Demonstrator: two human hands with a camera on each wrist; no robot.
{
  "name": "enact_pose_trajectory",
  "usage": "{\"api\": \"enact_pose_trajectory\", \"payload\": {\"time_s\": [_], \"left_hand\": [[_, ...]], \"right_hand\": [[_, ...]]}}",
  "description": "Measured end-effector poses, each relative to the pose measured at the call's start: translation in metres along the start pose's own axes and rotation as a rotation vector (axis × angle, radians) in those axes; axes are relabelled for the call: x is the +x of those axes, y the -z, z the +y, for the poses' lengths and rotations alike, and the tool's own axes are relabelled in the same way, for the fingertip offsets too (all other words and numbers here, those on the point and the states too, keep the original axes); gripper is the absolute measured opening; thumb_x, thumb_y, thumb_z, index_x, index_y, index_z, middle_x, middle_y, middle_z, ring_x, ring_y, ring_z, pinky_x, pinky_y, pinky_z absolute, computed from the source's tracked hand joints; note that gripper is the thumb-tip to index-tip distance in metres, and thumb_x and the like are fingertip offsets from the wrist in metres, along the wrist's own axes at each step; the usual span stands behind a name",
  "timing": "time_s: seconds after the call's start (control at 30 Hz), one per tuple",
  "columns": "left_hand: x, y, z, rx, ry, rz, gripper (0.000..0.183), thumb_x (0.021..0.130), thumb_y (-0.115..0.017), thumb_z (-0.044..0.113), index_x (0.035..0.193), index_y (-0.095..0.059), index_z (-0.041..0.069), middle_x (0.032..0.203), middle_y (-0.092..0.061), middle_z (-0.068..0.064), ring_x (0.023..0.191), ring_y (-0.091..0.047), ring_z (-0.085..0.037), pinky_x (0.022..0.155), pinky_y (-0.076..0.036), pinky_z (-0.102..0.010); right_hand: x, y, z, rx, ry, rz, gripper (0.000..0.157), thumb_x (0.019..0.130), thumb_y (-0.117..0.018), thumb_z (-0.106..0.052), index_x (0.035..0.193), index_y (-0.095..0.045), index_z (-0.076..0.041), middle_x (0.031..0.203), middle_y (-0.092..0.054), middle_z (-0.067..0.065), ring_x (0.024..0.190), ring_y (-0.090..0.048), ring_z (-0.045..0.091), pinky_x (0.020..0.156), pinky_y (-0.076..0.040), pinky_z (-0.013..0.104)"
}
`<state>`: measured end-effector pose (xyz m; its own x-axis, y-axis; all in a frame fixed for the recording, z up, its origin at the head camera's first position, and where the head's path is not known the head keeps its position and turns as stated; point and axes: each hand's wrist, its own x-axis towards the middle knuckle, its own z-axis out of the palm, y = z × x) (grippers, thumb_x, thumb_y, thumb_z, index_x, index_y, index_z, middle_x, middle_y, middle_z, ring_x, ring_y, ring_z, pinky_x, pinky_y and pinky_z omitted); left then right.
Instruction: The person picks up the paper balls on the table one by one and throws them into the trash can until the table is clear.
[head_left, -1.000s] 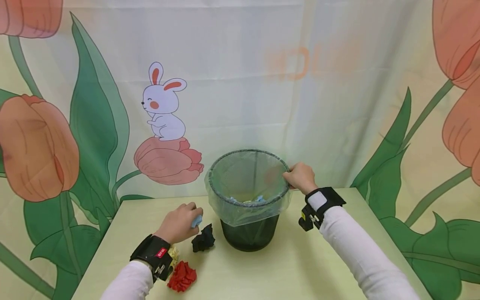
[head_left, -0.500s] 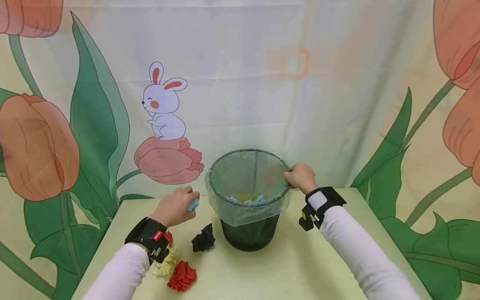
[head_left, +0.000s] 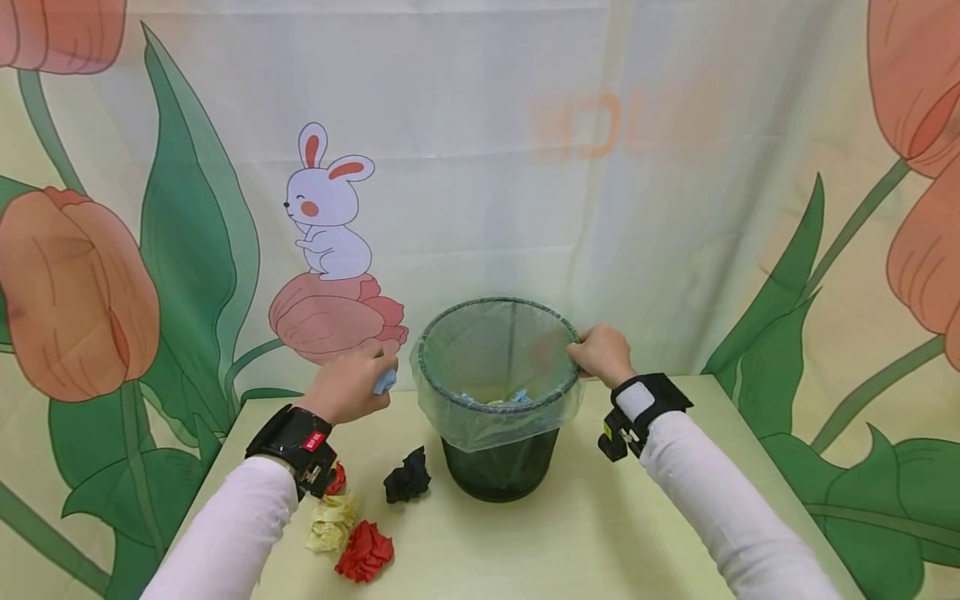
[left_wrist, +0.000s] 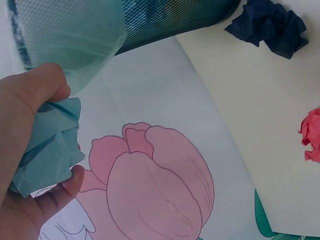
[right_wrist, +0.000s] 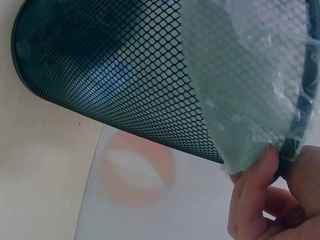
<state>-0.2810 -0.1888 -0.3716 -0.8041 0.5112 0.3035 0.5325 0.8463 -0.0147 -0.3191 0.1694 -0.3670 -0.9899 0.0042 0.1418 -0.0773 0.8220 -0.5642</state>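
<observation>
My left hand (head_left: 351, 385) holds a crumpled ball of light blue paper (left_wrist: 52, 145) between thumb and fingers, raised just left of the bin. My right hand (head_left: 602, 354) grips the rim of a dark mesh wastebasket (right_wrist: 125, 65) on its right side, pinching the liner's edge there. A clear plastic liner (head_left: 480, 425) is folded over the rim and hangs down outside. Inside the wastebasket lie some blue and yellow paper scraps (head_left: 519, 397). On the table to its left is a crumpled black paper ball (head_left: 407, 477).
Nearer the front left of the table (head_left: 525, 558) lie a yellow paper ball (head_left: 331, 523) and a red paper ball (head_left: 364, 552). Another red one (head_left: 337, 478) is partly behind the left wrist strap. A printed curtain (head_left: 480, 167) hangs right behind the wastebasket.
My left hand has risen and moved slightly away and to the left with the blue paper ball, uncovering the yellow and second red balls. My right hand stays on the rim.
</observation>
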Motion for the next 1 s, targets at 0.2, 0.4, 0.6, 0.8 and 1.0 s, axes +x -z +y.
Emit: {"api": "enact_pose_trajectory", "payload": {"time_s": [0.2, 0.4, 0.6, 0.8, 1.0], "left_hand": [[0.006, 0.01, -0.002, -0.018, 0.0, 0.004, 0.036, 0.07, -0.073, 0.015, 0.102, -0.059, 0.01, 0.092, -0.057, -0.01, 0.08, -0.057, -0.025, 0.063, -0.054, -0.039], [0.013, 0.017, -0.002, -0.007, 0.026, -0.014, 0.039, 0.071, -0.073, 0.017, 0.108, -0.062, 0.009, 0.094, -0.058, -0.011, 0.082, -0.058, -0.027, 0.068, -0.054, -0.042], [0.021, 0.023, 0.003, 0.011, 0.04, -0.029, 0.045, 0.073, -0.073, 0.019, 0.116, -0.061, 0.009, 0.102, -0.059, -0.013, 0.088, -0.059, -0.028, 0.071, -0.054, -0.044], [0.03, 0.031, 0.011, 0.014, 0.031, -0.039, 0.04, 0.074, -0.07, 0.02, 0.113, -0.062, 0.011, 0.101, -0.058, -0.01, 0.086, -0.058, -0.025, 0.069, -0.053, -0.042], [0.038, 0.037, 0.02, 0.045, 0.007, -0.067, 0.038, 0.075, -0.07, 0.019, 0.111, -0.061, 0.011, 0.098, -0.056, -0.009, 0.081, -0.057, -0.024, 0.064, -0.053, -0.039]], "right_hand": [[-0.001, 0.001, 0.0, -0.003, 0.004, -0.001, 0.043, 0.079, -0.052, -0.01, 0.043, -0.03, -0.018, 0.036, -0.031, -0.008, 0.039, -0.052, 0.011, 0.037, -0.028, 0.02], [-0.001, 0.0, 0.0, -0.012, -0.002, -0.001, 0.042, 0.079, -0.052, -0.011, 0.044, -0.03, -0.017, 0.036, -0.03, -0.008, 0.039, -0.052, 0.01, 0.037, -0.03, 0.02], [-0.001, 0.0, 0.001, 0.0, 0.001, -0.002, 0.041, 0.079, -0.052, -0.01, 0.046, -0.029, -0.017, 0.038, -0.029, -0.007, 0.04, -0.052, 0.011, 0.038, -0.032, 0.021], [0.001, 0.0, 0.001, 0.0, 0.001, -0.002, 0.042, 0.08, -0.053, -0.011, 0.046, -0.029, -0.017, 0.039, -0.029, -0.006, 0.04, -0.053, 0.01, 0.037, -0.031, 0.02], [0.001, 0.0, 0.0, 0.002, -0.005, -0.006, 0.043, 0.08, -0.053, -0.011, 0.044, -0.03, -0.017, 0.038, -0.031, -0.005, 0.039, -0.053, 0.011, 0.037, -0.031, 0.02]]}}
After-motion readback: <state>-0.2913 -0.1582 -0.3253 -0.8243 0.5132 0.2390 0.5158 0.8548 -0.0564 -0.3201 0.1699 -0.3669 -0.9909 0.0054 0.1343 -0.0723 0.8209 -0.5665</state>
